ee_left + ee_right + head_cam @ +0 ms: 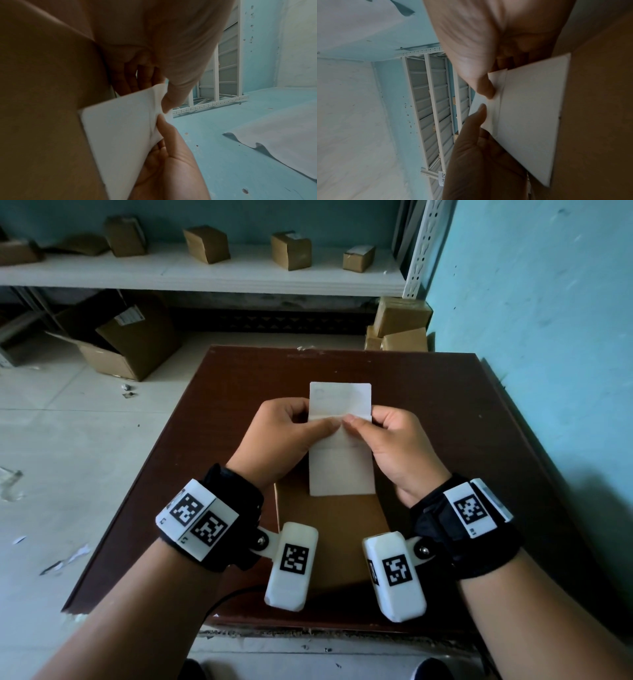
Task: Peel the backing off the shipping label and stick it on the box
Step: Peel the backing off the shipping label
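Note:
A white shipping label [340,467] is held upright over a flat brown cardboard box [329,542] on the dark wooden table [445,412]. My left hand [284,433] pinches the sheet's left side and my right hand [390,440] its right side. Both thumb tips meet at a crease running across the middle of the sheet. In the left wrist view the label [120,128] lies against the box [42,108], with the left thumb [176,86] above and the right hand [171,162] below. The right wrist view shows the label [530,115], box [599,108] and both thumbs on the crease.
A white shelf [205,275] at the back carries several small cartons. An open cardboard box [120,337] lies on the tiled floor at the left, with paper scraps around. More cartons [400,323] are stacked by the teal wall [548,337] on the right.

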Motion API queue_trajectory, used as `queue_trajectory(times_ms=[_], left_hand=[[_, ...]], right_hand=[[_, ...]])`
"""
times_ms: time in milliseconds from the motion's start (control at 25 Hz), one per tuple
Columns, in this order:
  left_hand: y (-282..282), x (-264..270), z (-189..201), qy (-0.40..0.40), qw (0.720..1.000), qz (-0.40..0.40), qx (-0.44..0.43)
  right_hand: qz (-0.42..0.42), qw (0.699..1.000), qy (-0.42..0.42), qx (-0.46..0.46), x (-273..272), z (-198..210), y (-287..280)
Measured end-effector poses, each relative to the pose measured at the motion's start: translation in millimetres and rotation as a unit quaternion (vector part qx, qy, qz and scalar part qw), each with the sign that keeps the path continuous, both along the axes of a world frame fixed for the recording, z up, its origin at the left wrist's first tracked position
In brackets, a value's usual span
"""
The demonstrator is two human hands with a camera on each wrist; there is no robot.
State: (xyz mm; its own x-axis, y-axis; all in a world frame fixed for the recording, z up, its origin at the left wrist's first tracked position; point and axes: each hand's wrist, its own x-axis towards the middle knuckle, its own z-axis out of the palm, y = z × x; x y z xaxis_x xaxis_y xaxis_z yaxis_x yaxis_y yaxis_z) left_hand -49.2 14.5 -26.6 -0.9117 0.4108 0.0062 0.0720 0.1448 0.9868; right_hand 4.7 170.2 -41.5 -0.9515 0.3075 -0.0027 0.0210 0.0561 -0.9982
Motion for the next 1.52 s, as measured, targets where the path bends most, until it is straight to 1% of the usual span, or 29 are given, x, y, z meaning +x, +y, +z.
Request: queue_trajectory(times_ms=[120, 320, 480, 600, 720, 920, 1040, 1320, 1440, 1520], left_hand=[[1.7, 0.1, 0.1, 0.002, 1.0, -0.001, -0.017], [1.0, -1.4, -2.0, 0.042, 0.998, 0.003, -0.048], [-0.3, -1.9, -3.5, 0.04, 0.999, 0.006, -0.035], [-0.2, -1.9, -4.3, 0.039, 0.999, 0.004, -0.024], [0.3, -1.1, -3.7, 0.021, 1.0, 0.002, -0.009], [0.6, -2.6, -5.0, 0.045, 0.999, 0.012, -0.024], [0.1, -3.5, -5.8, 0.047, 0.999, 0.017, -0.017], [0.6, -2.9, -6.1, 0.045, 0.999, 0.013, -0.011], [1.2, -2.7, -5.2, 0.024, 0.999, 0.019, -0.01], [1.1, -3.4, -5.8, 0.037, 0.999, 0.033, -0.021]], right_hand=[[-0.002, 1.0, 0.004, 0.005, -1.2, -2.2, -0.2], [0.004, 1.0, 0.008, -0.025, -0.6, -1.6, -0.4], [0.017, 0.999, 0.003, -0.038, 0.8, -0.6, -1.0], [0.018, 1.0, 0.0, -0.017, 0.7, -1.3, -0.3], [0.009, 1.0, 0.006, -0.001, 0.5, -1.1, -0.2], [0.013, 1.0, 0.008, -0.006, 0.7, -1.5, -0.1], [0.019, 1.0, 0.003, -0.018, 0.9, -0.1, 0.3], [0.007, 0.999, 0.013, 0.028, -1.7, -4.1, 0.7], [0.001, 0.999, 0.019, 0.026, -1.4, -4.2, 1.7], [0.006, 1.0, 0.019, 0.023, -1.1, -4.1, 2.3]])
